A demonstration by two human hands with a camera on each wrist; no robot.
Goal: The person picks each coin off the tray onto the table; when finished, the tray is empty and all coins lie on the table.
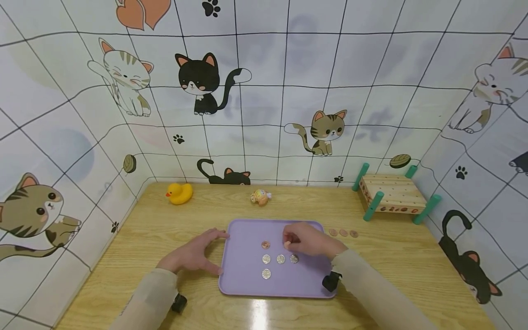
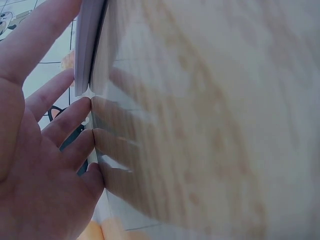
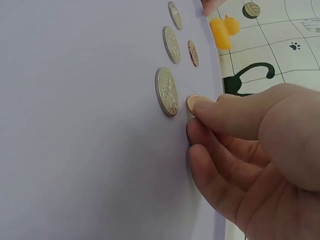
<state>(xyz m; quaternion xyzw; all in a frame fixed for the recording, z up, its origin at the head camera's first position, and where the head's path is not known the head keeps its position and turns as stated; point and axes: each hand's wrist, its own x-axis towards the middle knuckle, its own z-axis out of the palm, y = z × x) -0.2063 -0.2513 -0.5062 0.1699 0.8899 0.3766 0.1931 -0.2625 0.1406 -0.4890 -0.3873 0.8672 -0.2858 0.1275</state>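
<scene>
My right hand point(image 1: 307, 239) is over the right half of a purple tray point(image 1: 243, 284). Between thumb and fingers it pinches a copper coin point(image 3: 190, 103), held close over the tray surface. In the head view, another copper coin point(image 1: 266, 245) lies above a row of three silver coins point(image 1: 280, 259). One more silver coin point(image 1: 266, 274) sits below that row's left end. My left hand point(image 1: 194, 252) spreads its fingers at the tray's left side, thumb and fingertips right at the rim. In the left wrist view its fingers point(image 2: 67, 122) reach down to the tabletop.
Three copper coins point(image 1: 343, 233) lie on the wooden table point(image 1: 198, 302), just right of the tray. Behind are a yellow rubber duck point(image 1: 179, 194), a small figurine point(image 1: 261, 197) and, at the back right, a wooden stand point(image 1: 393, 192) with green legs. Cat-printed cloth walls surround the table.
</scene>
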